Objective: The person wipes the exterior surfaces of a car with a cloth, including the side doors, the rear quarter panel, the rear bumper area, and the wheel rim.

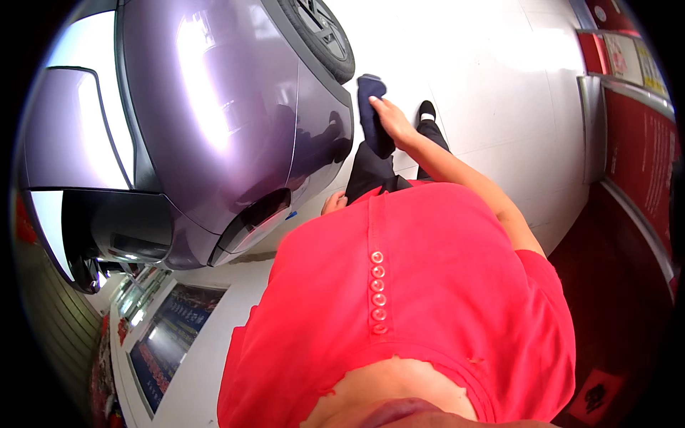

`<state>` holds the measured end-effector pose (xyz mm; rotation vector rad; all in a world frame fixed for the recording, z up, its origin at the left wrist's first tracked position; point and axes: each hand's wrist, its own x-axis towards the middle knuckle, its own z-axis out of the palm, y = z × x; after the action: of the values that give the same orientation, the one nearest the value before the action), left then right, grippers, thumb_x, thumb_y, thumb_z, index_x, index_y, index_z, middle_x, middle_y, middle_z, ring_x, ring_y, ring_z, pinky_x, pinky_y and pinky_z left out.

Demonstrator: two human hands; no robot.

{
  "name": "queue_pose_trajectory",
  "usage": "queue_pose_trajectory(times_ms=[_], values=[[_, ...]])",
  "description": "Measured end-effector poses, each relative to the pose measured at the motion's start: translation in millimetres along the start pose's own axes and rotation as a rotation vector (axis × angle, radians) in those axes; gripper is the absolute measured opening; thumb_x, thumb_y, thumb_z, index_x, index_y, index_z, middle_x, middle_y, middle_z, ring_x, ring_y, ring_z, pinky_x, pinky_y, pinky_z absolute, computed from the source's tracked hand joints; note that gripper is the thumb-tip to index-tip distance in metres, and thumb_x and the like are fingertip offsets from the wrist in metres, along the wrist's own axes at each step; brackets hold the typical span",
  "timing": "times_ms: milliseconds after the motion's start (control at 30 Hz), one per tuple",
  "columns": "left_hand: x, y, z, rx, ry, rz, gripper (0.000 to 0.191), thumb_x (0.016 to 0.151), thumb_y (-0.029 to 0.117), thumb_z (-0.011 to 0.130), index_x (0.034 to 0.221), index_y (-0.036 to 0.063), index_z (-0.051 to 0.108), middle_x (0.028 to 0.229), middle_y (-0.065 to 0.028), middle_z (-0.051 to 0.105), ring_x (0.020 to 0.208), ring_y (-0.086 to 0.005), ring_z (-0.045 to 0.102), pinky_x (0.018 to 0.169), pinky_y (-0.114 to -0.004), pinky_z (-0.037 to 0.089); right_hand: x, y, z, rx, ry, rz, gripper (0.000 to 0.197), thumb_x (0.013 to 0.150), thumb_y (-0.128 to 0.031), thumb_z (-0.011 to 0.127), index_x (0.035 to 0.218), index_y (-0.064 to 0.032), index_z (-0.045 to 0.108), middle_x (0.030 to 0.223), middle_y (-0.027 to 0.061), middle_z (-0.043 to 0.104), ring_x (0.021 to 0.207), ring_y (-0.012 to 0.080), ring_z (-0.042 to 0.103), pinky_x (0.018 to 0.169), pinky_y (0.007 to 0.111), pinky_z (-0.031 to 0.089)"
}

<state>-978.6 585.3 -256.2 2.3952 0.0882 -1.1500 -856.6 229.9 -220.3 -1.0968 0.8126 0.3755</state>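
Observation:
In the upper middle, my right hand (pixel 393 122) grips a folded dark navy cloth (pixel 370 109), with the thumb lying over its top face. The cloth hangs beside the glossy purple-grey body of a car (pixel 235 101), and a narrow gap seems to part the two. Lower and further left is my left hand (pixel 335 202), of which only some fingers show past my red shirt. Whether it holds anything is hidden. To its left are the car's corner lamp (pixel 257 227) and a small blue object (pixel 291 215).
A car wheel (pixel 321 32) rests on the pale tiled floor (pixel 497 96). My foot in a dark shoe (pixel 427 109) stands on the tiles. Along the right runs a red panel (pixel 639 160) bearing writing. A framed dark poster (pixel 174 331) is at lower left.

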Motion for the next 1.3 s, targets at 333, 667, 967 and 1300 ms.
queue_pose_trajectory(times_ms=[333,667,967,1300], values=[[27,129,-10,-0.409,-0.091,-0.089,0.034,0.096,0.024,0.053,0.122,0.0048,0.061,0.115,-0.0118,0.067,0.109,-0.0198,0.061,0.094,-0.031,0.045,72,-43,-29,-0.066,0.051,0.078,0.061,0.095,-0.046,0.049,0.128,0.0059,0.051,0.124,0.0195,0.057,0.113,0.0256,0.053,0.1,0.034,0.038],[93,152,-26,-0.544,-0.046,0.035,0.029,0.096,0.021,0.055,0.12,0.0079,0.063,0.119,-0.0139,0.064,0.114,-0.0292,0.058,0.097,-0.036,0.045,158,-111,0,-0.322,0.025,0.071,0.072,0.092,-0.047,0.052,0.132,0.0113,0.044,0.128,0.0297,0.054,0.124,0.0342,0.05,0.105,0.037,0.036],[110,192,-56,-0.501,-0.016,0.144,0.022,0.09,0.022,0.062,0.103,0.005,0.068,0.111,-0.0123,0.067,0.103,-0.0262,0.063,0.09,-0.035,0.048,225,-152,5,-0.39,0.036,0.167,0.075,0.091,-0.048,0.055,0.136,0.0103,0.039,0.133,0.0295,0.05,0.125,0.0336,0.05,0.104,0.037,0.037],[134,307,-89,-0.487,-0.121,-0.303,0.027,0.091,0.027,0.053,0.098,0.0032,0.065,0.095,-0.0132,0.065,0.089,-0.025,0.063,0.079,-0.035,0.05,307,-228,-9,-0.329,0.047,0.221,0.074,0.088,-0.046,0.061,0.137,0.0014,0.032,0.126,0.0265,0.052,0.116,0.0312,0.053,0.101,0.04,0.041]])
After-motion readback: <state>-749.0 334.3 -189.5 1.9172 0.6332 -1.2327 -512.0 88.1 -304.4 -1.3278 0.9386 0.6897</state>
